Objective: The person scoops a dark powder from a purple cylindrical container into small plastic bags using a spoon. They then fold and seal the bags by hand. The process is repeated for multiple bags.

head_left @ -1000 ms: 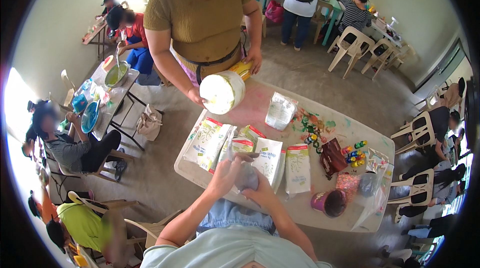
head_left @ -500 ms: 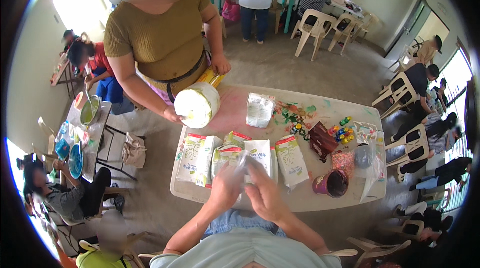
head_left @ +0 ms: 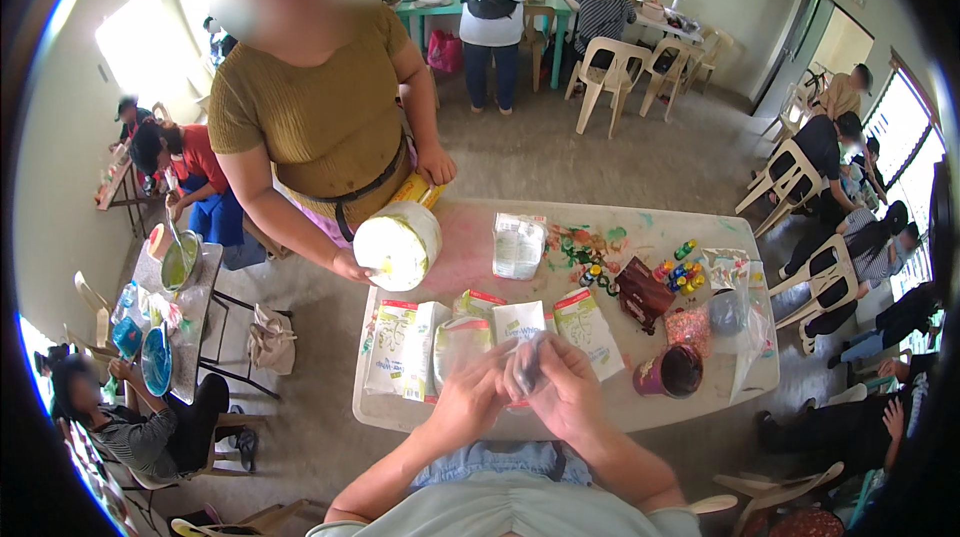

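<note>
A piece of thin, clear plastic (head_left: 524, 365), perhaps a bag, is bunched up between my hands over the near edge of the table, with a greyish patch in it. My left hand (head_left: 470, 387) pinches its left side, the fingers somewhat blurred. Closed on the other side is my right hand (head_left: 566, 389), thumb and fingers pressed on the plastic. Just beyond my hands stand white-and-green cartons with red edges, among them one carton (head_left: 587, 332) to the right and another carton (head_left: 390, 347) at the left.
Across the table (head_left: 600, 415) a person holds a white round tub (head_left: 398, 245) and something yellow. A white-and-grey pack (head_left: 519, 245) lies farther back. To the right are small colour bottles (head_left: 684, 272), a dark red pouch (head_left: 645, 293), pink bits in a bag (head_left: 688, 329) and a purple tub (head_left: 650, 377).
My hands have come together on the plastic and moved slightly right; the plastic is now more bunched. The view has shifted, so the table sits lower. The person opposite still holds the tub.
</note>
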{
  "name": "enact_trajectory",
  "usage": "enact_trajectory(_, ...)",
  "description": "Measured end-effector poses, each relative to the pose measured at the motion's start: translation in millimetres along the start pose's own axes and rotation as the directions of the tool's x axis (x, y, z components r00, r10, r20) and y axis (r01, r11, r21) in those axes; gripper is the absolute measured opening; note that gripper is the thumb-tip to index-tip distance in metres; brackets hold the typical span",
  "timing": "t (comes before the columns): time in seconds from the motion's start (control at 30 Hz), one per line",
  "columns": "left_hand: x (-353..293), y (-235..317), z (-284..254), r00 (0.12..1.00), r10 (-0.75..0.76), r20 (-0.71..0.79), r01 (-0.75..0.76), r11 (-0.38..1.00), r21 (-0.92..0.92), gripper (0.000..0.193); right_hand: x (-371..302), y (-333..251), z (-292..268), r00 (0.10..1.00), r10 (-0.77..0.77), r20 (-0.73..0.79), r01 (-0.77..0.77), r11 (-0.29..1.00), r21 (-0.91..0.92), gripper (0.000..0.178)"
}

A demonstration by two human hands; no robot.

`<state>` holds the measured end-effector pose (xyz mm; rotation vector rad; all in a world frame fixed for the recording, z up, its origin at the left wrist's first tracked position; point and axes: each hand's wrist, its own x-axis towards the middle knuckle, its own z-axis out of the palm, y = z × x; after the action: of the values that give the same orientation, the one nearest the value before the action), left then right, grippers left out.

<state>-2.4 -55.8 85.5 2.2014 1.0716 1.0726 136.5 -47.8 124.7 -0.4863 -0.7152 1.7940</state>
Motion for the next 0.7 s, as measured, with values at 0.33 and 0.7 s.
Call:
enact_trajectory(0.33,10,29,-26,0.898,0.288,0.332,-0.302,0.953,-0.010,0.021,-26,-62,15,0.893,0.371,0.253,0.021,0.529,-0.848,0.016)
enact_trajectory(0.7,19,42,-11,0.930,0.208,0.302,-0.197,0.978,-0.067,0.020,-24,-93,5,0.833,0.472,0.288,0.082,0.410,-0.908,0.015)
